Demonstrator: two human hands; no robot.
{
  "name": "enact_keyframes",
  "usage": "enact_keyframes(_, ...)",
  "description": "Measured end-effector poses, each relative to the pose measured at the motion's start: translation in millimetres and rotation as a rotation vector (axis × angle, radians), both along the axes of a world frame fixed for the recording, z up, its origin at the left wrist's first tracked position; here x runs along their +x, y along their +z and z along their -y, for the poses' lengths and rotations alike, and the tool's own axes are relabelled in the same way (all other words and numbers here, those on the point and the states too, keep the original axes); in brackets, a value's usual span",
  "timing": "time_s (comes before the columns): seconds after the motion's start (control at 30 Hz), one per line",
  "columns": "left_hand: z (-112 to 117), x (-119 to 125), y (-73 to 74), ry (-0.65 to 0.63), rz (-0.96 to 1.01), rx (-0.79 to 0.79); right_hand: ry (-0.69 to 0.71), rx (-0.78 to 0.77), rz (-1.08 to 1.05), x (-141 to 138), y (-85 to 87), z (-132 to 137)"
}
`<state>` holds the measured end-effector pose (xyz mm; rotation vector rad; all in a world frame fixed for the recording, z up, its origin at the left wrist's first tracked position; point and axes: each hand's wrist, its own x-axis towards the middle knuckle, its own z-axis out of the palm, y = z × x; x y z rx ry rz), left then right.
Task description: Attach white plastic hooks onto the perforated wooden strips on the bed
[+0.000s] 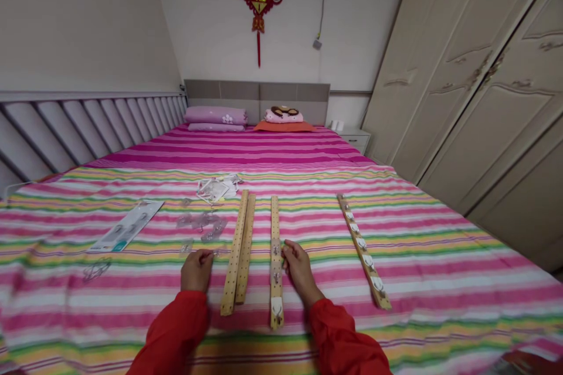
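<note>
My left hand [196, 270] is closed in a pinch beside a clear plastic hook [219, 251], which appears to be held at the fingertips. More clear hooks [213, 227] lie loosely beyond it. My right hand [299, 269] rests against the right edge of a perforated wooden strip [275, 222], its fingers slightly curled and apart. Two clear hooks [275, 276] are mounted on that strip, and a white hook [277, 306] sits at its near end. Between my hands, left of this strip, two bare perforated strips [236, 255] lie side by side.
On the right lies another wooden strip [364, 252] bearing several white hooks. To the left are a flat clear package [127, 227] and a thin wire bundle [97, 268]. Wrappers [219, 188] are heaped farther back. A slatted rail [88, 129] borders the striped bed [422, 287].
</note>
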<state>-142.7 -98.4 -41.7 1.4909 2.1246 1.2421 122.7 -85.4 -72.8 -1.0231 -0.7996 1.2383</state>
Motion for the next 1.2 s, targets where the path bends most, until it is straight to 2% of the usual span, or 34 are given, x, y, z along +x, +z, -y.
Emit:
enact_keyframes(0.1, 6.3, 0.4, 5.1, 0.043, 0.117, 0.004, -0.002, -0.002, -0.013, 0.4, -1.2, 0.1)
enact_keyframes(0.17, 9.6, 0.5, 9.8, 0.028, 0.215, 0.032, 0.000, -0.005, -0.019, 0.5, -1.2, 0.5)
enact_keyframes(0.3, 11.2, 10.4, 27.6, -0.116, 0.395, 0.089, -0.002, -0.022, -0.043, 1.1, -0.5, 1.4)
enact_keyframes(0.43, 10.5, 35.2, 51.9, -0.259, 0.473, 0.069, 0.008, -0.003, -0.090, 4.9, 2.1, 2.0)
enact_keyframes(0.53, 11.5, 55.5, 62.6, -0.332, 0.514, 0.032, 0.016, 0.003, -0.116, 7.4, 8.8, 4.6)
enact_keyframes(0.7, 14.3, 83.8, 64.0, -0.434, 0.460, 0.041, 0.093, -0.022, -0.139, -0.8, 33.8, 13.6)
enact_keyframes(0.87, 14.7, 107.7, 66.9, -0.620, 0.108, 0.157, 0.265, -0.070, -0.246, -12.1, 62.7, 18.1)
enact_keyframes(0.97, 13.2, 116.4, 70.4, -0.724, 0.002, 0.158, 0.310, -0.080, -0.340, -9.1, 71.4, 19.1)
enact_keyframes(1.07, 10.2, 120.4, 70.8, -0.741, 0.053, 0.160, 0.316, -0.083, -0.375, -2.1, 72.7, 20.9)
enact_keyframes(1.2, 1.8, 122.6, 65.0, -0.691, 0.279, 0.095, 0.315, -0.097, -0.353, 3.6, 68.0, 19.3)
